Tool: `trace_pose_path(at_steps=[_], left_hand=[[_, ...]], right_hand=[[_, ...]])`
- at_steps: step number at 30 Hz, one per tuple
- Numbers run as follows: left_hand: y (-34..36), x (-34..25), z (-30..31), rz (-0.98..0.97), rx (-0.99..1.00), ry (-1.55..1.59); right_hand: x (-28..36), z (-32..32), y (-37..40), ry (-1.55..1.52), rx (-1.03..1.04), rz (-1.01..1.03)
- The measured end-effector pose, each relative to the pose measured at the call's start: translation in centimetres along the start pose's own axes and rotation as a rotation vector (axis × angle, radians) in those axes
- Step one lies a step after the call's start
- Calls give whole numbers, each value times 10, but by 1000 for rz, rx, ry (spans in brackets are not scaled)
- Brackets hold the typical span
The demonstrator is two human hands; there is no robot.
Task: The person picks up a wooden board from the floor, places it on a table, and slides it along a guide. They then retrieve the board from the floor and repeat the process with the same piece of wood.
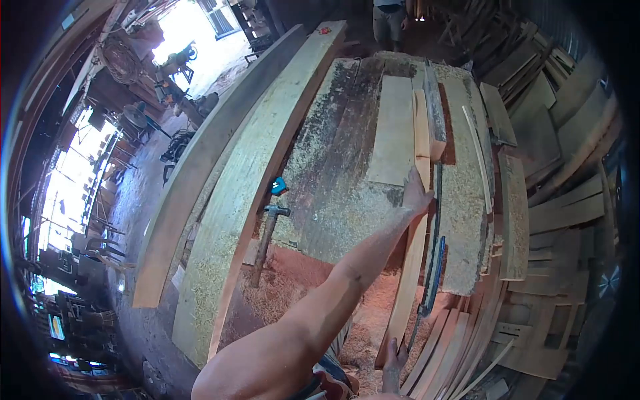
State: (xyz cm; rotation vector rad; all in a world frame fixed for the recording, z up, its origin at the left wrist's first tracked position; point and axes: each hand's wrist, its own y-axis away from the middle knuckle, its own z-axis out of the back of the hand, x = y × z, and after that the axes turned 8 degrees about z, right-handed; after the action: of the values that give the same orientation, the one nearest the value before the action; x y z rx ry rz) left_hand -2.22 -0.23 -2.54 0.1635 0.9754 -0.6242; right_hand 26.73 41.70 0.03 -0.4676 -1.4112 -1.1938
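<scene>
L hand [417, 192] grips the narrow plank [411, 267] partway along & R hand [393, 363] holds its near end, plank running R of the hammer [267, 240], w/ teal tool [279, 186] just beyond hammer & thick board [253, 153] to its L.

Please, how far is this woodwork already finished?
Partly, it seems. Done: the narrow strips at lower right look already cut. In hand: one long board, with the left hand and right hand on it. Remaining, perhaps: wide planks at left, apparently whole. The final count cannot be told.
</scene>
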Motion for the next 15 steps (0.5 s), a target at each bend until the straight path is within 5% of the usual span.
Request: trace_pose_path(at_steps=[15], left_hand=[[-38, -7, 1, 86, 150, -18]], right_hand=[[12, -9, -30, -99, 9, 80]])
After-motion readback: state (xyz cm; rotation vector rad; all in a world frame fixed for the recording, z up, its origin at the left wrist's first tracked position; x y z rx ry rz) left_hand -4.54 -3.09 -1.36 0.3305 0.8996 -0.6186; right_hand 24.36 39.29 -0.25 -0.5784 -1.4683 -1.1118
